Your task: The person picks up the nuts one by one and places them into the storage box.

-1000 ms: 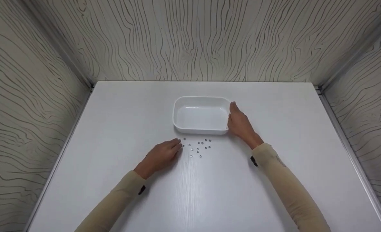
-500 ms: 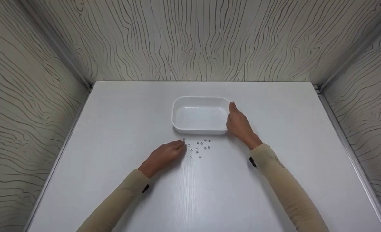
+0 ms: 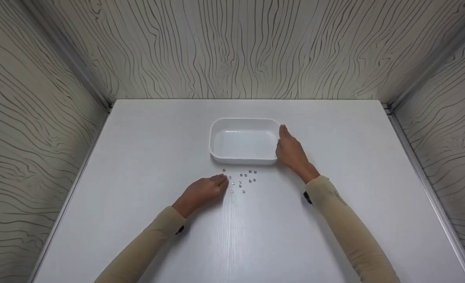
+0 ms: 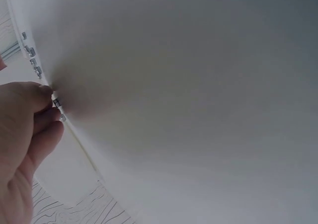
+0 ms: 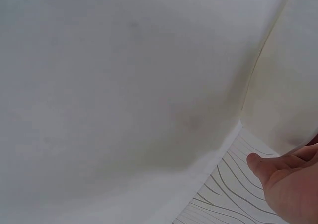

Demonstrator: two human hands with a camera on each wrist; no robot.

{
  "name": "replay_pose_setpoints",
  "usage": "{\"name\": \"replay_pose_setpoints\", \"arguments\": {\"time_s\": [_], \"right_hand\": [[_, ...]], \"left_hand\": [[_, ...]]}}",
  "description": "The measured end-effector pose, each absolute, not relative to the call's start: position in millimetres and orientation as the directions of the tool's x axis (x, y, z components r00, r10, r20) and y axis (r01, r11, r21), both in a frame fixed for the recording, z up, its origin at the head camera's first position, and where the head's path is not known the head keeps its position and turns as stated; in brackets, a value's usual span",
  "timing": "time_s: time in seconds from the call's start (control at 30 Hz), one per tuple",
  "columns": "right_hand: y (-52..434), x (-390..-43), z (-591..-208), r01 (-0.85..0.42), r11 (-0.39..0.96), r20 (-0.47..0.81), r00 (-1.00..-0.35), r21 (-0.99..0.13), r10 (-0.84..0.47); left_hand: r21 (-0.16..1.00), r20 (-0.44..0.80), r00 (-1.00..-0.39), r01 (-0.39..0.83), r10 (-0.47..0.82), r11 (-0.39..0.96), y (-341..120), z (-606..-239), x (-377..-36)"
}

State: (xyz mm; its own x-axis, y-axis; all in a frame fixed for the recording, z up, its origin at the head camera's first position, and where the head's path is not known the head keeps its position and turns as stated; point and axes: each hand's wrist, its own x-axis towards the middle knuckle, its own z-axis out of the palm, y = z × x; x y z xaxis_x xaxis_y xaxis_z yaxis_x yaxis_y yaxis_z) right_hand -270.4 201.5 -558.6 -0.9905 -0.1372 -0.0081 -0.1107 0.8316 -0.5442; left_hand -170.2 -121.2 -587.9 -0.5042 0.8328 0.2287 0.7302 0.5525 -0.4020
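A white rectangular tray (image 3: 245, 160) with rounded corners stands on the white table. My right hand (image 3: 293, 151) holds its right wall, at the rim; the same hand (image 5: 293, 184) shows beside the tray's wall in the right wrist view. Several small metal nuts (image 3: 243, 191) lie scattered in front of the tray. My left hand (image 3: 204, 190) is at their left edge, fingertips down by the table. In the left wrist view a nut (image 4: 56, 102) shows at the gap between its thumb and bent fingers; I cannot tell whether they pinch it.
The white table (image 3: 150, 133) ends at a wood-patterned back wall (image 3: 236, 47). Patterned side walls with metal rails stand left and right.
My left hand has moved slightly right, and its fingers now cover the spot of one nut at the left edge. The right hand and tray stay in place.
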Motion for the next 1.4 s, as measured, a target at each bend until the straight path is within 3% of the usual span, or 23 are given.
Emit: {"name": "replay_pose_setpoints", "arguments": {"time_s": [0.63,0.97,1.27,1.4], "right_hand": [[201.8,-270.6,-557.7,-0.127,0.833,0.006,-0.989,-0.538,-0.147],[202.0,-269.9,-559.0,-0.101,0.820,-0.007,-0.992,-0.563,-0.128],[202.4,-268.6,-559.0,-0.112,0.805,0.003,-0.991,-0.582,-0.136],[201.3,-268.2,-558.0,-0.094,0.813,-0.011,-0.992,-0.575,-0.122]], "left_hand": [[-0.422,0.202,-0.470,0.750,0.859,0.510,-117.4,-583.1,-171.9],[-0.412,0.178,-0.500,0.744,0.848,0.525,-113.2,-580.4,-170.0],[-0.444,0.229,-0.455,0.738,0.861,0.508,-115.9,-582.7,-172.3],[-0.428,0.207,-0.469,0.745,0.858,0.511,-115.6,-581.9,-171.9]]}}
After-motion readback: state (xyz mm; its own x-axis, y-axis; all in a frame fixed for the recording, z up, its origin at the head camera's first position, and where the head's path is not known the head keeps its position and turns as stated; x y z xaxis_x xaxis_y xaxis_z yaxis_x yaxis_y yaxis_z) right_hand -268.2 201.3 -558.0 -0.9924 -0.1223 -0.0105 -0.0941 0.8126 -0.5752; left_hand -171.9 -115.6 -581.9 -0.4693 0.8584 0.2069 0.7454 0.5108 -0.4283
